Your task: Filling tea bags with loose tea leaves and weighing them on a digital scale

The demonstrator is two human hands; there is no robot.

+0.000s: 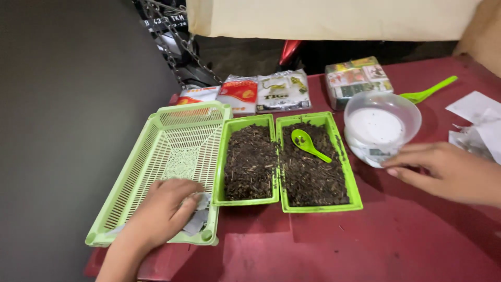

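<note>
While the left hand (pixel 162 211) rests inside the pale green perforated plastic basket (pixel 156 156), its fingers (pixel 185 209) curl loosely over a small grey-white paper sachet (pixel 197 219) lying at the basket's near corner, touching it from above; whether they truly pinch it I cannot tell. Just to the right of those fingers stand two bright green rectangular plastic trays (pixel 284 206) filled with dark shredded leaf matter, side by side and touching, and a small green plastic spoon (pixel 308 144) lies in the right-hand one. The right hand (pixel 443 169) lies flat on the dark red bench (pixel 365 245), its fingers (pixel 402 169) stretched out, nearly straight and holding nothing, their tips touching the base of a small white digital scale topped by a clear round plastic bowl (pixel 381 122). Beyond the trays lie several printed paper packets (pixel 261 93).
</note>
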